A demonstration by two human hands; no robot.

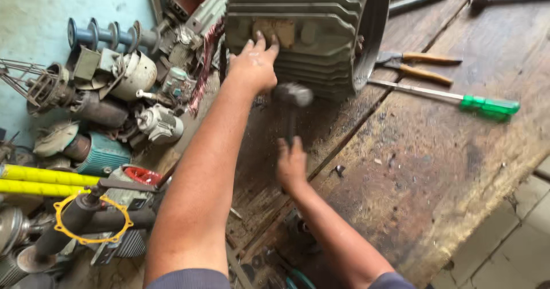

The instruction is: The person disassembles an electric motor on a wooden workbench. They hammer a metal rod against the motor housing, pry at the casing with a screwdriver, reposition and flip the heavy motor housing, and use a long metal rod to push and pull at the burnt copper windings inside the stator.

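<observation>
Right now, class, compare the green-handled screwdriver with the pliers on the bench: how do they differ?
The screwdriver has one long metal shaft and a translucent green handle; the pliers have two orange-brown handles and short jaws. The screwdriver is the longer, and lies nearer the bench's front edge. Both lie flat, untouched, right of the finned motor housing.

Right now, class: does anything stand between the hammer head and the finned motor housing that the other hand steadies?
Nothing visible does. The hammer, gripped by the right hand, has its blurred head right beside the lower fins of the motor housing. The left hand rests flat on the housing, to the left of the head, not in the gap.
</observation>
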